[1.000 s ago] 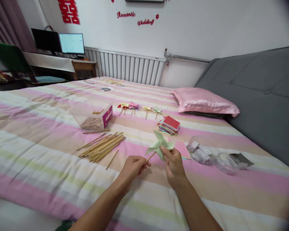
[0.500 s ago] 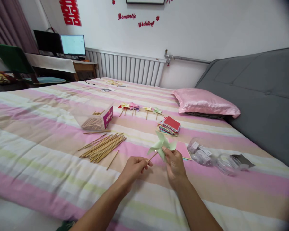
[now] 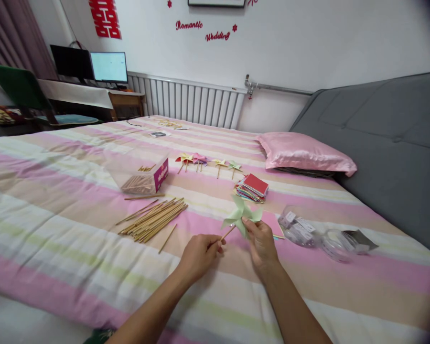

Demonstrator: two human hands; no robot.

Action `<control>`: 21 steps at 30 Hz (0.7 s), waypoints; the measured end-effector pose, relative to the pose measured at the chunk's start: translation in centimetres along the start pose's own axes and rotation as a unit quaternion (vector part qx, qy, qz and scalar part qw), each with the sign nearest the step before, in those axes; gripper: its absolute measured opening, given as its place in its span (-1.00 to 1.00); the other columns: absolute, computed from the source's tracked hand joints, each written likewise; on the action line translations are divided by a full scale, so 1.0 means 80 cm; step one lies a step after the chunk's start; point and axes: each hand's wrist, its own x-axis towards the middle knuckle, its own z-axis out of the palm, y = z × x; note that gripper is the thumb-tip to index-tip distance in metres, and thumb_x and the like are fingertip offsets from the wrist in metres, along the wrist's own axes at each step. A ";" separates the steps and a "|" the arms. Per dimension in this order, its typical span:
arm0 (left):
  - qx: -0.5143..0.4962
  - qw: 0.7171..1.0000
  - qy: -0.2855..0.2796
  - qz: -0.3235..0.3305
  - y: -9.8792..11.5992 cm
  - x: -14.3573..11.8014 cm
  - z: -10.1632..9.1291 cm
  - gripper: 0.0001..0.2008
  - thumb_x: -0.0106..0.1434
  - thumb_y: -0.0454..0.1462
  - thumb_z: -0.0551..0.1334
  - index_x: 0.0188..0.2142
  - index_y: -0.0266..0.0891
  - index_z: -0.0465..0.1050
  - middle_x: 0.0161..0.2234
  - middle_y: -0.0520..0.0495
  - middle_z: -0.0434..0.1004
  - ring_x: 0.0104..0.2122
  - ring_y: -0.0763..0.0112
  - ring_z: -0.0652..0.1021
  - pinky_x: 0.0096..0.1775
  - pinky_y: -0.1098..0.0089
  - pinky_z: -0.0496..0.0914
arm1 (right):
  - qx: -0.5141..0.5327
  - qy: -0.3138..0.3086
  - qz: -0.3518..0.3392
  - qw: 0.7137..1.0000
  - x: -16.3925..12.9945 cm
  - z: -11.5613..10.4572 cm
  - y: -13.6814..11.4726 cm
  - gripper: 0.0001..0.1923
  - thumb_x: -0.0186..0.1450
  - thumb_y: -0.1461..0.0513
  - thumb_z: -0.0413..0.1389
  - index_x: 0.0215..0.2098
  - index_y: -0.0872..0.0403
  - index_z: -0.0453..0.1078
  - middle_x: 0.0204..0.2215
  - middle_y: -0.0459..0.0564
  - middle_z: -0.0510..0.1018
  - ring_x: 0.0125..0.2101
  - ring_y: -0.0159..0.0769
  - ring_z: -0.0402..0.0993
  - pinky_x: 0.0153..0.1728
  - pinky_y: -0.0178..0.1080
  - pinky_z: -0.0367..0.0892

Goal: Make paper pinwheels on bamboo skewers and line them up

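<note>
Pinwheel barely shifted — pinched between both hands; stick in left.

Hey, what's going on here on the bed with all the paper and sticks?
A person sits at a striped bed with a pale green paper pinwheel in both hands. The left hand pinches its wooden stick, while the right hand holds the paper head at its centre. Beside them lie a loose pile of sticks, an open box of sticks, a stack of coloured paper squares and a row of four finished pinwheels farther back.
</note>
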 end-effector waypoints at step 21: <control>-0.359 0.911 0.162 -0.125 0.025 -0.007 -0.047 -0.57 -0.05 -0.08 0.32 -0.26 -0.34 0.54 -0.40 -0.07 0.49 -0.36 0.40 0.48 -0.31 0.41 0.36 | -0.276 -0.147 -0.068 0.947 -0.058 0.054 0.037 -0.65 0.10 0.11 0.20 -0.19 0.12 0.46 -0.38 0.02 0.55 -0.51 -0.33 0.41 -0.45 -0.29 0.32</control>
